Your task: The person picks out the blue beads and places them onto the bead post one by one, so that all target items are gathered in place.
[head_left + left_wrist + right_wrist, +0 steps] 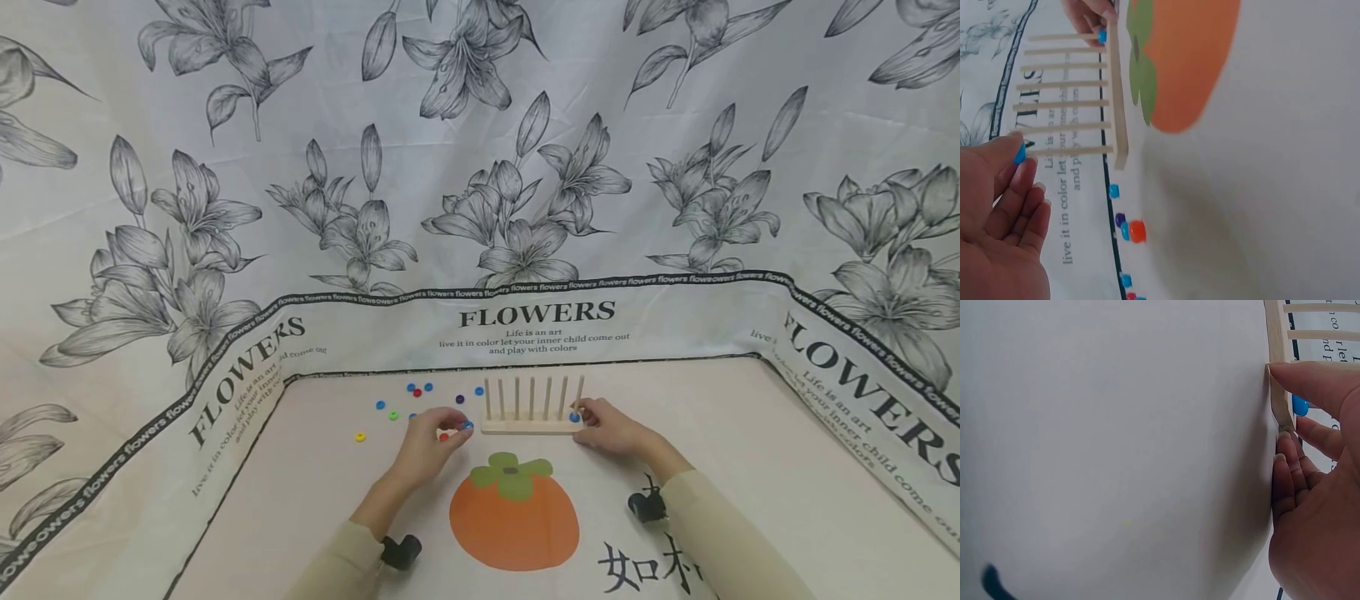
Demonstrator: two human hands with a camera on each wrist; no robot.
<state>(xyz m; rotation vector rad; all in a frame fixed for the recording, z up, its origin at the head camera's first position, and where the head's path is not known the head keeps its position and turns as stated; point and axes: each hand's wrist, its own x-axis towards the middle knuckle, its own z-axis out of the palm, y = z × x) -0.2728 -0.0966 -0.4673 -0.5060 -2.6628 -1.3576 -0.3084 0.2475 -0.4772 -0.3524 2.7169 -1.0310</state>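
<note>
A wooden rack [528,428] with a row of upright pegs stands at the back of the table. My left hand [431,446] pinches a blue bead [1020,154] between thumb and forefinger, just left of the rack. In the left wrist view this bead overlaps the tip end of the nearest peg [1069,151]. At the opposite end, my right hand [617,431] grips the rack's base, thumb on the front and fingers round the end. Another blue bead [574,417] sits low on the rightmost peg, beside those fingers.
Loose beads lie left of the rack: several blue ones, a yellow bead [361,437], a green bead [393,415], a purple bead [460,399] and red ones, one partly behind my left hand. A persimmon print [514,525] marks the cloth in front. Flowered curtain [540,333] borders the table.
</note>
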